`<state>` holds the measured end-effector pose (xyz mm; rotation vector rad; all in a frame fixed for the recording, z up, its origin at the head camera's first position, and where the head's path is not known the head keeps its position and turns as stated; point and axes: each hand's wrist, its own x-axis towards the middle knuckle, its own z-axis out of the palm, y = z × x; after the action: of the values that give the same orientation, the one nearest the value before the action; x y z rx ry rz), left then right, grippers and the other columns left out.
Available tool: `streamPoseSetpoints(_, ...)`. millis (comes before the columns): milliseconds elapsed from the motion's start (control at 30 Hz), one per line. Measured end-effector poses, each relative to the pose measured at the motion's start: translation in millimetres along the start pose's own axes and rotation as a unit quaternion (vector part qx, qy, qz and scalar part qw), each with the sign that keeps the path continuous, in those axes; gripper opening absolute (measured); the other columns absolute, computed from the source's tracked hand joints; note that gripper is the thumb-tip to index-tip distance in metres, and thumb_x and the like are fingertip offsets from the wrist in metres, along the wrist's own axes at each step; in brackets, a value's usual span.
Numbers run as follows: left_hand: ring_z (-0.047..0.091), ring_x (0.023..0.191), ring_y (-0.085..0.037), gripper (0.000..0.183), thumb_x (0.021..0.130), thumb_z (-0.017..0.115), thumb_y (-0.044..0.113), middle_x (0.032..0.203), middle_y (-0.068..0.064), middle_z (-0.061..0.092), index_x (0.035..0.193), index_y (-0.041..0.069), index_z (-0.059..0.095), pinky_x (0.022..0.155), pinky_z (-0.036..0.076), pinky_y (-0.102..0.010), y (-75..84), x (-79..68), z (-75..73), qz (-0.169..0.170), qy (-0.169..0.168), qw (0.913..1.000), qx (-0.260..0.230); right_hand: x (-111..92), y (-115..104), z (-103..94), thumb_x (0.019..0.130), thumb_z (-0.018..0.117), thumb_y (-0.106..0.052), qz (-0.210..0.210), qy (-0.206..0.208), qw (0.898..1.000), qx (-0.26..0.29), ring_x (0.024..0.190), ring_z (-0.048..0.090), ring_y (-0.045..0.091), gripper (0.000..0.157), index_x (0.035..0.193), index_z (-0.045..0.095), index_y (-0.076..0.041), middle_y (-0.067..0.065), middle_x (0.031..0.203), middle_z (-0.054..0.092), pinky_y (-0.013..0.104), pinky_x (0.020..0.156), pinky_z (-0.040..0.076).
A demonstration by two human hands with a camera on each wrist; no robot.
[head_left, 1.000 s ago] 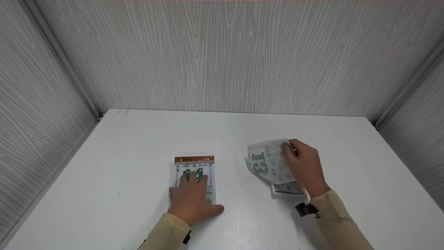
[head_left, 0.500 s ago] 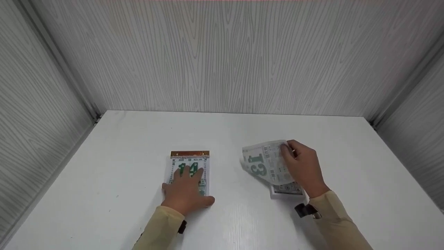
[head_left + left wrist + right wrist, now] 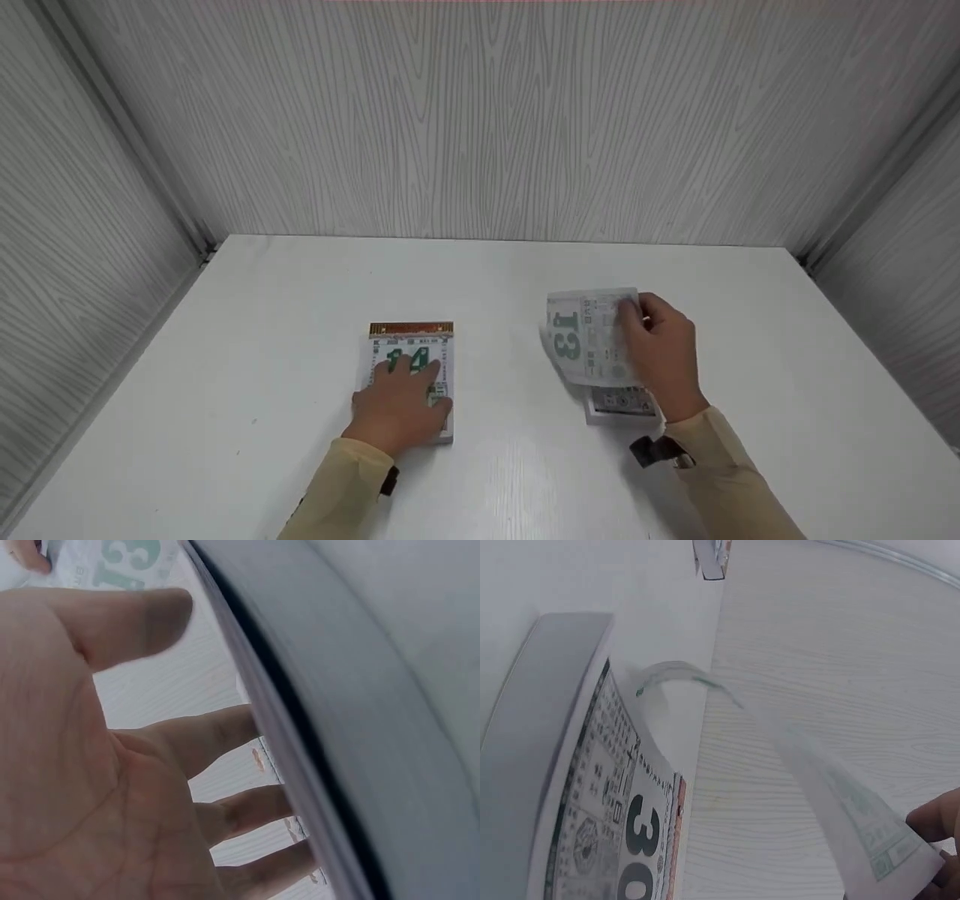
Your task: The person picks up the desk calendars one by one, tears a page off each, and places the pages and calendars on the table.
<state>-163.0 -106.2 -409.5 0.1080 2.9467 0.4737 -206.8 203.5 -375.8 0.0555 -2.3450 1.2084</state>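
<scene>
My left hand (image 3: pixel 401 409) lies with fingers spread over a tear-off calendar pad (image 3: pixel 412 329) marked with a green 14, its red-gold strip at the far end. In the left wrist view the pad's thick page edge (image 3: pixel 352 727) runs past the fingers. At right, my right hand (image 3: pixel 664 349) pinches a thin calendar page (image 3: pixel 566 334) with a green 13, lifted and curling over a second calendar pad (image 3: pixel 621 405). The right wrist view shows that pad's top sheet with a black 30 (image 3: pixel 641 825); in the head view the raised page hides much of it.
Both pads lie apart on a white tabletop (image 3: pixel 495 465). A pale wood-grain panel (image 3: pixel 480 120) rises behind the table's back edge, with similar panels at left (image 3: pixel 90 247) and right (image 3: pixel 907 240).
The left hand and its pad have shifted slightly left and away, and its thumb has drawn in. The right hand has raised the page slightly, after its free end swung left and then back right.
</scene>
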Motion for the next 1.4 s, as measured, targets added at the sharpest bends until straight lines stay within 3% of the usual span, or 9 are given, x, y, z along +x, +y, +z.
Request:
streamPoseSetpoints(133,0.031,0.132,-0.046,0.064,0.085,0.060,0.048,0.146,-0.018,0.037,0.142,0.021,0.046,0.087,0.037,-0.072,2.3,0.6,-0.3,0.003,0.004,0.9999,0.009,-4.3,-8.2,7.3,0.096,0.053,-0.024,-0.072,0.068,0.994,0.050,0.048,0.050,0.016,0.021,0.090,0.070,-0.012,0.002,0.068,0.063,0.020,0.039,0.034)
streamPoseSetpoints(267,0.033,0.131,-0.047,0.069,0.081,0.064,0.052,0.145,-0.019,0.039,0.140,0.019,0.048,0.084,0.039,-0.071,3.4,1.2,-0.4,0.008,0.013,0.9998,0.013,-12.2,-16.0,21.6,0.093,0.056,-0.017,-0.170,0.070,0.983,0.009,0.059,0.056,0.010,0.018,0.096,0.073,-0.010,0.000,0.081,0.068,0.019,0.048,0.041)
streamPoseSetpoints(400,0.033,0.131,-0.047,0.071,0.081,0.063,0.054,0.145,-0.019,0.039,0.141,0.019,0.048,0.083,0.040,-0.070,4.5,2.3,0.9,0.012,0.012,0.9997,0.018,-25.0,-22.0,36.7,0.092,0.059,-0.019,-0.189,-0.027,0.979,-0.074,0.066,0.056,0.004,0.019,0.103,0.074,-0.015,-0.007,0.091,0.070,0.022,0.054,0.045)
streamPoseSetpoints(600,0.033,0.131,-0.046,0.070,0.080,0.064,0.053,0.145,-0.018,0.039,0.141,0.021,0.048,0.083,0.041,-0.069,10.6,3.2,3.7,0.013,0.010,0.9997,0.015,-42.6,-23.8,51.6,0.092,0.061,-0.022,-0.108,-0.204,0.967,-0.106,0.062,0.053,0.004,0.018,0.101,0.075,-0.015,-0.010,0.087,0.069,0.023,0.052,0.045)
streamPoseSetpoints(800,0.033,0.131,-0.045,0.071,0.079,0.065,0.052,0.145,-0.018,0.039,0.141,0.021,0.047,0.085,0.039,-0.070,10.7,2.5,4.5,0.013,0.013,0.9998,0.010,-50.7,-20.3,60.7,0.091,0.063,-0.024,-0.103,-0.332,0.924,-0.157,0.059,0.053,0.004,0.015,0.091,0.075,-0.015,-0.009,0.078,0.067,0.023,0.054,0.044)
streamPoseSetpoints(933,0.034,0.131,-0.045,0.071,0.079,0.064,0.052,0.144,-0.018,0.040,0.141,0.021,0.047,0.083,0.040,-0.070,6.3,1.5,5.4,0.013,0.014,0.9996,0.019,-53.0,-21.2,64.0,0.089,0.065,-0.029,-0.112,-0.399,0.897,-0.154,0.070,0.057,0.003,0.018,0.102,0.072,-0.017,-0.011,0.086,0.067,0.024,0.064,0.048)
streamPoseSetpoints(1033,0.033,0.131,-0.045,0.072,0.079,0.064,0.052,0.144,-0.018,0.040,0.141,0.021,0.047,0.082,0.040,-0.070,3.3,1.7,5.9,0.015,0.015,0.9995,0.025,-52.9,-23.1,62.7,0.087,0.066,-0.036,-0.132,-0.434,0.877,-0.157,0.080,0.058,0.003,0.028,0.110,0.069,-0.020,-0.012,0.094,0.066,0.026,0.074,0.049)
streamPoseSetpoints(1133,0.032,0.131,-0.045,0.073,0.079,0.064,0.053,0.144,-0.018,0.039,0.141,0.021,0.046,0.083,0.040,-0.070,2.7,2.4,6.2,0.015,0.015,0.9995,0.025,-52.9,-23.3,57.9,0.087,0.065,-0.040,-0.151,-0.449,0.866,-0.162,0.085,0.059,0.003,0.030,0.111,0.068,-0.021,-0.013,0.098,0.065,0.027,0.079,0.050)
streamPoseSetpoints(1400,0.036,0.129,-0.045,0.073,0.077,0.065,0.052,0.142,-0.019,0.042,0.140,0.019,0.049,0.081,0.040,-0.072,5.1,2.0,6.5,0.017,0.023,0.9994,0.020,-61.2,-19.8,41.4,0.087,0.066,-0.025,-0.201,-0.433,0.859,-0.186,0.088,0.058,0.007,0.019,0.103,0.073,-0.017,-0.007,0.100,0.063,0.027,0.078,0.051)
